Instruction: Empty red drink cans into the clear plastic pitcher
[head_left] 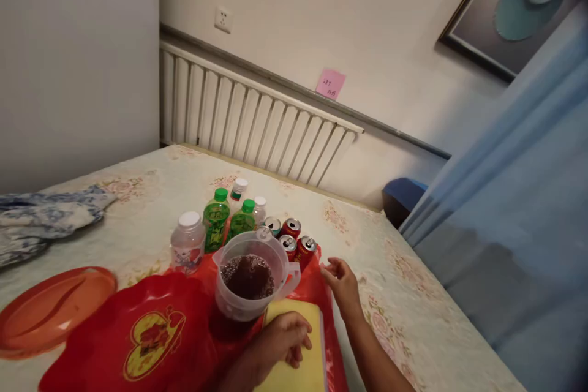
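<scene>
My left hand [285, 343] hovers over a yellow pad [315, 337], fingers loosely bent and nothing in them. My right hand [342, 285] is beside the edge of the red plastic sheet [334, 331], empty, with fingers apart; whether the fingertips touch the sheet I cannot tell. Between and beyond the hands stands a clear plastic measuring jug [285, 269] holding dark, bubbly liquid. Several opened drink cans [305, 251] stand behind its handle. Green-capped bottles [215, 218] and a white-capped plastic jar [188, 244] are grouped at its far left.
A red scalloped tray [105, 343] and an orange oval lid or plate [68, 300] lie at the left on the floral cloth [390, 257]. Crumpled blue-patterned fabric [50, 220] is farther left. A radiator [248, 116] lines the wall; a blue curtain [519, 196] hangs right.
</scene>
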`<move>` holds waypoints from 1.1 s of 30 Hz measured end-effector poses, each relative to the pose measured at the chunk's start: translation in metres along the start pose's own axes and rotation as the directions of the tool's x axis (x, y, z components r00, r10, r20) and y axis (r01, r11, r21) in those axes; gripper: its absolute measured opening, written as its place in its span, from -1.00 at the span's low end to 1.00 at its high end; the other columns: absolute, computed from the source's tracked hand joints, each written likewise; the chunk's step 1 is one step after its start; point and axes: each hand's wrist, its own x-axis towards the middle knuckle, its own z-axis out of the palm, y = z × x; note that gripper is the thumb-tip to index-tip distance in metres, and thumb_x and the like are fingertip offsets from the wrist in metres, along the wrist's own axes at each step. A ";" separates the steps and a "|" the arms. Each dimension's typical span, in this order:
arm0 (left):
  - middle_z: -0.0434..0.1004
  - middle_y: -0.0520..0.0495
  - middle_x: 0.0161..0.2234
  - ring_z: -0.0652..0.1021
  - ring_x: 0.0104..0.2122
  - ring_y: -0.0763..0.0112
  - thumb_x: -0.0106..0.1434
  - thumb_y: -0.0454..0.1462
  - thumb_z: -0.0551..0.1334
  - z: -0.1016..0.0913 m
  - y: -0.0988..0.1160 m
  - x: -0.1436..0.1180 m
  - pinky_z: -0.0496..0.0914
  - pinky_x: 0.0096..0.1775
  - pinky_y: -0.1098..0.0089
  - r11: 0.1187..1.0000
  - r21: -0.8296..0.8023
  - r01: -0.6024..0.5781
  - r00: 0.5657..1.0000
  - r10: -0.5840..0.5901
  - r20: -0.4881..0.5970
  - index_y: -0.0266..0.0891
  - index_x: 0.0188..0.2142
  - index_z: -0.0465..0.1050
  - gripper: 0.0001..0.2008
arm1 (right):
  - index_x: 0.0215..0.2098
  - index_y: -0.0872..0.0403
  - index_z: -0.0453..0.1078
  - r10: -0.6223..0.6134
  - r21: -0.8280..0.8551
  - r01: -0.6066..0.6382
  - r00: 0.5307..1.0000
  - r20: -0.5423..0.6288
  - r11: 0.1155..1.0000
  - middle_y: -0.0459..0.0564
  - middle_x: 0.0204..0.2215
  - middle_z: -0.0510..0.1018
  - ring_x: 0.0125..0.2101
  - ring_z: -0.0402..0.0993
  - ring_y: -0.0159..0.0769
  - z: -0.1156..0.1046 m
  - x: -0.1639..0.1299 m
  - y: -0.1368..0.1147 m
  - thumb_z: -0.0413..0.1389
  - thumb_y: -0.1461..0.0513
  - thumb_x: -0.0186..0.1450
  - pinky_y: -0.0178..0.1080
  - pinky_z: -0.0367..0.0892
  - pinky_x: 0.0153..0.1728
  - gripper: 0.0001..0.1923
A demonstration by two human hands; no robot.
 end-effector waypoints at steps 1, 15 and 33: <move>0.49 -0.02 -0.36 0.40 -0.55 0.53 0.05 -0.07 0.21 0.000 0.000 0.000 0.25 -0.45 0.42 1.000 0.007 -0.002 1.000 0.002 0.003 -0.26 -0.27 0.34 -0.66 | -0.14 0.09 0.40 -0.008 -0.008 0.008 1.000 -0.001 1.000 -0.07 -0.40 0.53 -0.39 0.47 -0.23 0.007 0.007 0.000 0.29 0.10 -0.04 -0.22 0.43 -0.32 -0.50; 0.49 -0.02 -0.35 0.39 -0.54 0.52 0.01 -0.16 0.17 0.000 -0.001 0.003 0.28 -0.43 0.42 0.998 0.061 -0.001 1.000 0.001 -0.001 -0.27 -0.25 0.36 -0.68 | -0.02 0.08 0.41 -0.095 -0.222 0.115 0.991 0.097 0.968 0.09 -0.08 0.58 -0.06 0.48 0.02 0.054 0.052 0.001 0.33 0.15 -0.16 -0.03 0.36 0.00 -0.30; 0.39 -0.20 -0.09 0.55 -0.26 0.27 0.06 -0.03 0.32 0.002 -0.015 0.007 0.40 -0.20 0.26 0.988 -0.149 -0.045 0.996 0.032 -0.088 -0.25 0.15 0.11 -0.26 | -0.02 0.07 0.44 -0.097 -0.097 0.118 0.974 0.206 0.988 0.03 -0.09 0.61 -0.10 0.52 -0.06 -0.010 -0.007 -0.051 0.28 0.26 -0.07 -0.05 0.44 -0.05 -0.41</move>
